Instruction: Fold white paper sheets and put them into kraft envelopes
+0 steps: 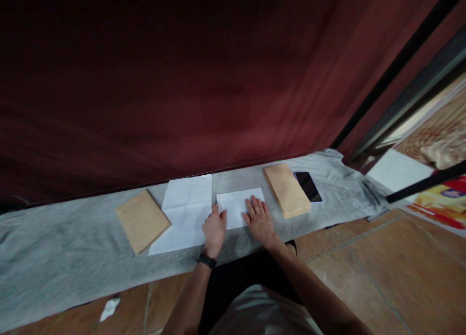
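Observation:
A folded white sheet (233, 206) lies on the grey cloth between my hands. My right hand (259, 219) rests flat on its right part, fingers spread. At its left edge is my left hand (214, 229), with the index finger and thumb apart and the other fingers curled; nothing shows in its grasp. Beside that hand, to the left, lie larger white sheets (187, 211) with a crease across them. A brown envelope (142, 221) touches their left side. To the right of my right hand sits a stack of brown envelopes (287, 190).
A dark-screened phone (308, 187) lies right of the stack. The grey cloth (73, 247) covers a long narrow surface against a dark red curtain (218, 82). Black bars and a white board (398, 172) stand at the right. A white scrap (109, 309) is on the tiled floor.

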Available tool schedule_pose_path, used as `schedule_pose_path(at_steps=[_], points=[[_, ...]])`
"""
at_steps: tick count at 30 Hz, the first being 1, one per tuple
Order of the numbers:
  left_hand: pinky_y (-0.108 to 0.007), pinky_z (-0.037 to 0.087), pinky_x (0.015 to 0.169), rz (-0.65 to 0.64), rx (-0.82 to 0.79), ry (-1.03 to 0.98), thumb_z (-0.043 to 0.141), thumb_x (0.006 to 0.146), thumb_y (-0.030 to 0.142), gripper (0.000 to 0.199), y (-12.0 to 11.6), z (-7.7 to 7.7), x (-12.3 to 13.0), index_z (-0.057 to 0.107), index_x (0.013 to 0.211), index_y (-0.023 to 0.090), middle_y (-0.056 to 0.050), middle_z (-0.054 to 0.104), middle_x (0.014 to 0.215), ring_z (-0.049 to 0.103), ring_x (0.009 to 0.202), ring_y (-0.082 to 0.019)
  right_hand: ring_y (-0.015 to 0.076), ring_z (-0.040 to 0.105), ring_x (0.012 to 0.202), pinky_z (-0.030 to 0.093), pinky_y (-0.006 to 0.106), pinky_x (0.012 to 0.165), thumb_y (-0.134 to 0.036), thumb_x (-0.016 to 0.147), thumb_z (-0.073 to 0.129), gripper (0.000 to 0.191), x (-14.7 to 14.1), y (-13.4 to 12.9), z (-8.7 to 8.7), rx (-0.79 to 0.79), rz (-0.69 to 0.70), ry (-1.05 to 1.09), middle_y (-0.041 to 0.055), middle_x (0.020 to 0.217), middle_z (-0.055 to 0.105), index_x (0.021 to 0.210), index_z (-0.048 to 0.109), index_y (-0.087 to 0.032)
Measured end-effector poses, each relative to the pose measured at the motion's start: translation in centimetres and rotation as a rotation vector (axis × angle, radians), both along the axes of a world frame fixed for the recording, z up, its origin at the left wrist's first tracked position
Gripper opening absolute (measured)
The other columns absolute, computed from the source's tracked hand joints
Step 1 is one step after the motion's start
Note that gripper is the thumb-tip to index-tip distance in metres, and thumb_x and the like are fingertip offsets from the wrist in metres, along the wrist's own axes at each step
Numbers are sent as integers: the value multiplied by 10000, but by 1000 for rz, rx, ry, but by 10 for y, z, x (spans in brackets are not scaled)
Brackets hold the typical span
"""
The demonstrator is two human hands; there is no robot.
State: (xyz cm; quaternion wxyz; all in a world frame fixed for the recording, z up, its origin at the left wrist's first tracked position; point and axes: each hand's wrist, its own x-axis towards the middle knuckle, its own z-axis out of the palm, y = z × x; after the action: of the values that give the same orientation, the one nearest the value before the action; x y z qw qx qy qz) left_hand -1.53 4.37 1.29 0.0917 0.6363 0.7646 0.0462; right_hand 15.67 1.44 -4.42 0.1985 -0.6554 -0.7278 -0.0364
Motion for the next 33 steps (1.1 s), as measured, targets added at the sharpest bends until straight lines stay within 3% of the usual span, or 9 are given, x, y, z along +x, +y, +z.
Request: schedule_pose_path(at_steps=[3, 5, 8, 11, 17, 21, 27, 33], points=[[-357, 523, 789, -55, 96, 51, 441, 1018, 340, 416, -6, 2, 3, 524, 1362, 121, -143, 733, 970, 714, 909, -269, 318, 352, 1476, 265, 513, 1185, -436, 1047, 405, 593, 0, -2, -4, 7, -6, -2, 193, 1590, 375, 1554, 370, -130], [-423, 509, 926, -145, 218, 78, 414, 1013, 272, 431, -11, 2, 10, 506, 1397, 99, -198, 688, 1167, 666, 1089, -300, 323, 350, 1477, 264, 523, 1186, -432, 1043, 418, 599, 0, -2, -4, -3, -8, 1, 197, 1591, 369, 1557, 364, -128], [-494, 370, 1147, -393, 333, 7, 375, 1019, 270, 502, -17, -6, 27, 430, 1495, 120, -199, 474, 1520, 426, 1421, -319, 322, 331, 1488, 252, 526, 1196, -384, 1035, 428, 585, 0, -1, -1, -60, 8, -3, 191, 1604, 346, 1556, 366, -125], [-498, 272, 1226, -527, 279, -87, 380, 1023, 348, 540, -20, -22, 39, 408, 1525, 151, -139, 373, 1611, 270, 1521, -288, 303, 316, 1498, 249, 509, 1205, -309, 1028, 413, 553, 1, 0, 3, -108, 24, -15, 164, 1619, 329, 1555, 373, -143], [-496, 221, 1249, -499, 238, -36, 350, 1033, 357, 539, -23, -45, 31, 387, 1544, 189, -90, 321, 1640, 231, 1537, -261, 273, 356, 1481, 284, 482, 1195, -279, 1043, 367, 492, 8, 0, 8, -123, 7, 11, 127, 1596, 393, 1517, 446, -172], [-525, 189, 1253, -471, 217, -8, 362, 1018, 298, 540, -26, -46, 29, 386, 1548, 193, -91, 281, 1654, 184, 1548, -276, 258, 380, 1468, 289, 458, 1202, -282, 1052, 334, 488, 2, 7, 14, -124, 14, 68, 140, 1565, 440, 1489, 478, -119], [-536, 138, 1259, -484, 159, 21, 356, 970, 162, 561, -25, -45, 32, 414, 1528, 134, -108, 308, 1640, 150, 1554, -279, 228, 382, 1469, 293, 443, 1213, -319, 1067, 352, 461, -15, 22, 13, -130, 198, 66, 110, 1555, 460, 1466, 515, -155], [-553, 132, 1254, -458, 202, -14, 377, 1018, 366, 543, -26, -47, 33, 410, 1533, 195, -94, 286, 1650, 173, 1551, -281, 263, 355, 1484, 288, 475, 1204, -333, 1048, 416, 485, 9, 37, 9, -150, 164, -36, 118, 1601, 380, 1512, 453, -196]])
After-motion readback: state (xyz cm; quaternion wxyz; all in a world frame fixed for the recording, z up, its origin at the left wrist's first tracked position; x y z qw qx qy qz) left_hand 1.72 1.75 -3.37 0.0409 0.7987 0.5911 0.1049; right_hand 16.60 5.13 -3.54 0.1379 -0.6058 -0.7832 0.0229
